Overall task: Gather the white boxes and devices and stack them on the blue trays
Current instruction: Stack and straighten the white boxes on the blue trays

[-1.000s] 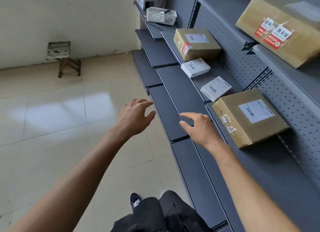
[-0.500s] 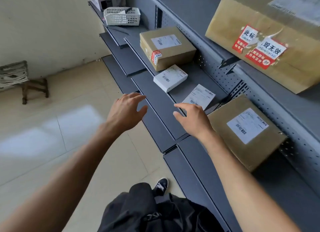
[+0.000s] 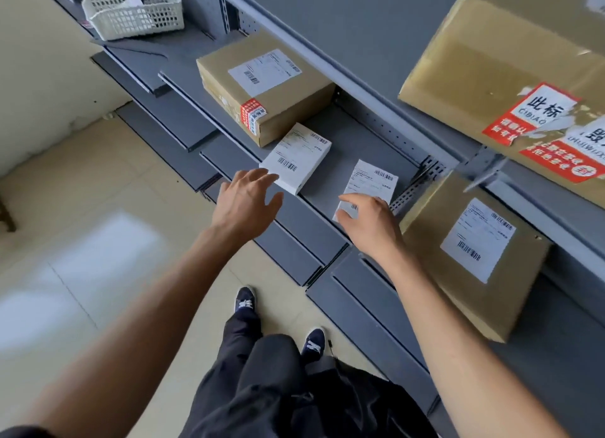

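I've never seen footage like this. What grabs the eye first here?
Two bare arms reach toward a grey shelf: the left hand nears a white box, the right hand lies over a flat white labelled packet. A big brown carton with red stickers looms top right.

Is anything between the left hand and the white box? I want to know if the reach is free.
Nothing visible. The left hand hovers open just short of the white box, with only bare shelf between them. The brown box sits behind it.
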